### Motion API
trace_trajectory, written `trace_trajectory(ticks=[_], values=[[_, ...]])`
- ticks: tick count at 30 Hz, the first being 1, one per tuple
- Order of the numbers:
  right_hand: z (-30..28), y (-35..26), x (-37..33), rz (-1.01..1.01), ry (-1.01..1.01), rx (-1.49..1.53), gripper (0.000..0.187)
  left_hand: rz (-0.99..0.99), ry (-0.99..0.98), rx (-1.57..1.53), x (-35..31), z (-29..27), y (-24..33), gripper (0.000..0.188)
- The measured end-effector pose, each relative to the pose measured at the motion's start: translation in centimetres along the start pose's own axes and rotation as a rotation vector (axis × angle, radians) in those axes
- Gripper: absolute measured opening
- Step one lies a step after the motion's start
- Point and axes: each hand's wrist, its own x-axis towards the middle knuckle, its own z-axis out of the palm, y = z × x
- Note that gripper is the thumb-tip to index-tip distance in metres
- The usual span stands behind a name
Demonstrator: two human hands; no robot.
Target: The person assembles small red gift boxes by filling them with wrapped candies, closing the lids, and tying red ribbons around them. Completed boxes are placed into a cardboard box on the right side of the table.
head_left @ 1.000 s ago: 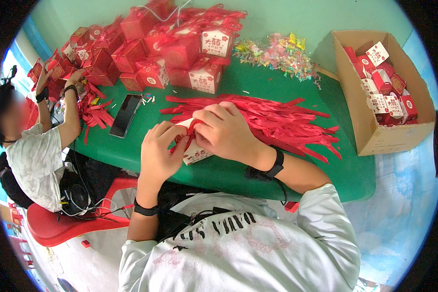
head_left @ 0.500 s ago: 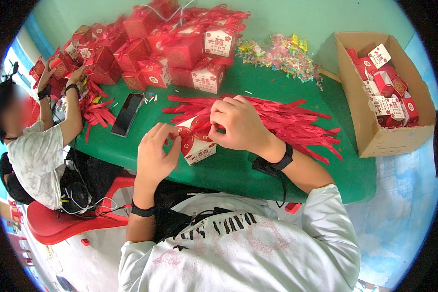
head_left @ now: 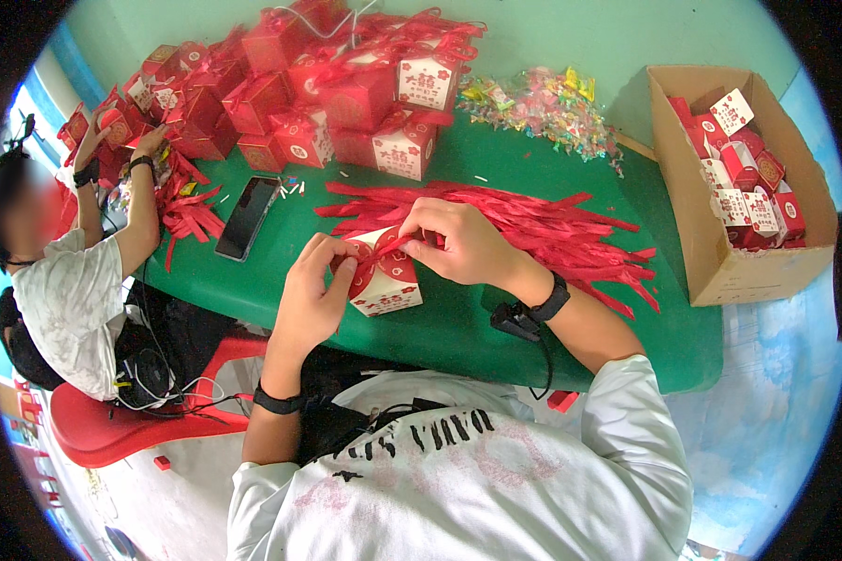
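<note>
A small white-and-red gift box (head_left: 389,284) stands on the green table in front of me, with red ribbon (head_left: 381,249) across its top. My left hand (head_left: 319,285) is at the box's left side, thumb and fingers pinched on one end of the ribbon. At the upper right of the box, my right hand (head_left: 455,241) pinches the other part of the ribbon, which stretches between the two hands. A pile of loose red ribbon strips (head_left: 552,238) lies just beyond and to the right of my right hand.
Stacked red gift boxes (head_left: 355,98) fill the back left. Wrapped candies (head_left: 543,107) are heaped at the back. A cardboard carton (head_left: 720,276) with more boxes stands right. A phone (head_left: 248,220) lies on the green table (head_left: 627,346). A co-worker (head_left: 75,280) works at left.
My right hand has shifted slightly down and its fingers now show pinching the ribbon. My left hand and the box have moved a little to the right.
</note>
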Motion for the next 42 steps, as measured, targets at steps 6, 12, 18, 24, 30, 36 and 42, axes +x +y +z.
trace_trajectory(ticks=[6, 12, 18, 24, 30, 36, 42], values=[[-1.3, -0.5, 0.1, -0.137, -0.084, -0.366, 0.020, 0.084, -0.112, 0.234, 0.1, -1.7, 1.3, 0.009], [-0.7, -0.2, -0.3, -0.249, -0.103, -0.367, 0.022, -0.056, -0.074, 0.010, -0.1, -1.3, 1.3, 0.008], [-1.3, -0.1, -0.4, -0.159, -0.191, -0.354, 0.025, -0.131, -0.081, -0.225, -0.6, -1.0, -0.6, 0.007], [-1.5, -0.5, -0.1, -0.153, -0.224, -0.338, 0.025, -0.055, -0.118, -0.149, -0.5, -1.2, -1.6, 0.008], [-1.5, 0.3, -0.3, -0.162, -0.226, -0.386, 0.024, -0.005, -0.086, -0.318, -0.5, -0.6, -0.7, 0.006], [-1.1, 0.6, -0.3, -0.188, -0.159, -0.367, 0.021, -0.224, -0.163, -0.627, -1.3, -0.8, -1.3, 0.006], [-1.8, 0.4, -0.1, -0.159, -0.206, -0.386, 0.023, -0.171, -0.111, -0.351, -2.0, -1.0, -1.6, 0.008]])
